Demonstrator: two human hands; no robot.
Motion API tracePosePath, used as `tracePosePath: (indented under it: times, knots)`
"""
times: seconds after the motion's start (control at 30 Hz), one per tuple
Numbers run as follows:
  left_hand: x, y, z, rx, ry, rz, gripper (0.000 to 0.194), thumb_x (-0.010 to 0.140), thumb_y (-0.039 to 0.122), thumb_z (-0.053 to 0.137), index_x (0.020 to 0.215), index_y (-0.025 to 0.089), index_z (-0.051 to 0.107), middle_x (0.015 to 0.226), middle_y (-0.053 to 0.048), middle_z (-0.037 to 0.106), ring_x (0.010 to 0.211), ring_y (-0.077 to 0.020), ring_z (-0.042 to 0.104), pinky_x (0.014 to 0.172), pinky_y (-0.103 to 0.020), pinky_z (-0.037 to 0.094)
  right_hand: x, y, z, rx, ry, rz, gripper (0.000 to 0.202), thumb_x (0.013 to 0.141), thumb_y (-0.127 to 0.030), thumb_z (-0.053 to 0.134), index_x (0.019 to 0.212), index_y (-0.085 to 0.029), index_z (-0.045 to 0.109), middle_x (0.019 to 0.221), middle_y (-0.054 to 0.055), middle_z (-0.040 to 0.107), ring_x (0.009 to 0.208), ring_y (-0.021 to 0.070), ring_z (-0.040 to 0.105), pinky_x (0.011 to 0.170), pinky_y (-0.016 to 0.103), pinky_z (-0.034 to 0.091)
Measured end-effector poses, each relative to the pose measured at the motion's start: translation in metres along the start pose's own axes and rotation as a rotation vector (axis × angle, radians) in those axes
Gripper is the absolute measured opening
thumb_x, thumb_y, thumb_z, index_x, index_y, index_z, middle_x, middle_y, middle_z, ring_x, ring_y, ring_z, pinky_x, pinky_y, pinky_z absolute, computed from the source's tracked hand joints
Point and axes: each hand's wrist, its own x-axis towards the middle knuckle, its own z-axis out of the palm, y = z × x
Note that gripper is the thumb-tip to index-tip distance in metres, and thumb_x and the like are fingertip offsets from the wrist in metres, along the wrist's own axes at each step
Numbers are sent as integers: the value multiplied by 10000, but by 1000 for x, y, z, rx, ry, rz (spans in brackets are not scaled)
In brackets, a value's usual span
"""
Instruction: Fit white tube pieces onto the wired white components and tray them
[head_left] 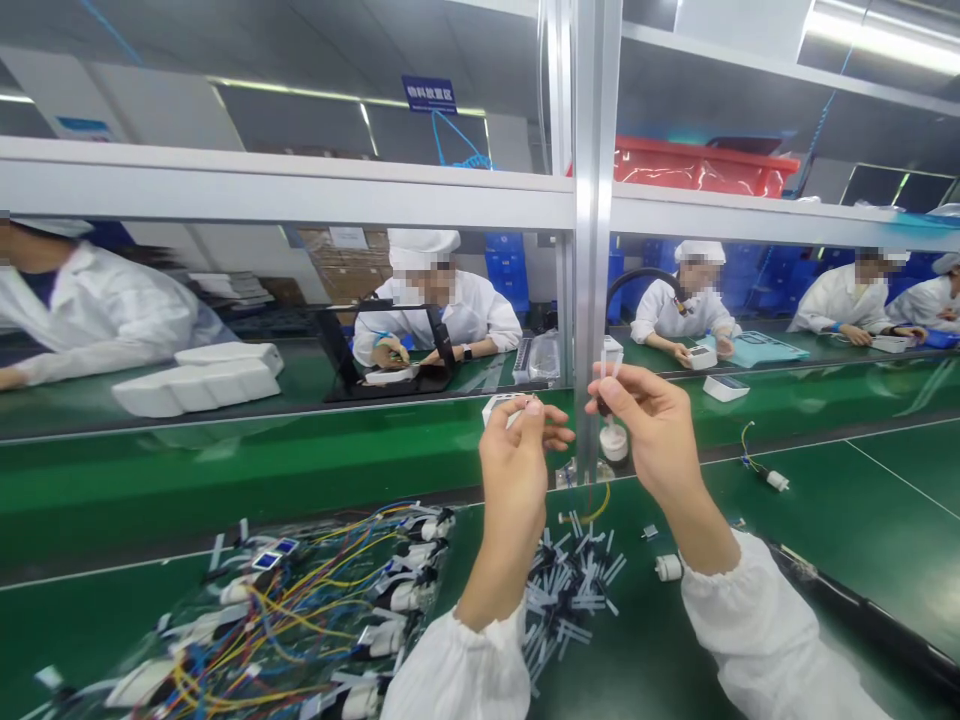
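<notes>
My right hand (656,420) is raised in front of the metal post, its thumb and fingers pinched on a small white cylindrical part (613,443) with a pale tube-like strip at its top. The part hangs below the fingertips. To its left, my left hand (517,450) has thumb and forefinger pressed together, the other fingers stretched towards the right hand. Whatever that pinch holds is too small to make out. Beneath the hands lies a heap of short grey tube-like pieces (574,580). A yellow wire (600,508) curves above this heap.
Wired white parts (405,597) lie bunched at left. Loose white cylinders lie by my right sleeve (669,567) and farther right (777,481). A black tube (862,610) crosses the right side. Beyond the post (592,250), several co-workers sit across the green conveyor (300,390).
</notes>
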Motion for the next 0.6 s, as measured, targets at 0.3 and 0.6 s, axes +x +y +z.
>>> tracePosePath:
  times: [0.3, 0.6]
  knots:
    - [-8, 29, -5, 68, -150, 64, 336, 865, 392, 804, 977, 158, 591, 842, -49, 763, 588, -117, 644, 554, -221, 513, 4, -8, -12, -34, -98, 88, 241, 753, -382, 900, 823, -203, 754, 750, -4, 735, 666, 129, 662, 678, 270, 549]
    - [-16, 33, -4, 147, -89, 170, 268, 917, 402, 773, 980, 170, 655, 963, -58, 756, 778, -163, 730, 614, -230, 570, -1, -4, -10, -95, -167, 79, 289, 772, -482, 888, 836, -216, 794, 788, 20, 762, 664, 144, 678, 590, 263, 519]
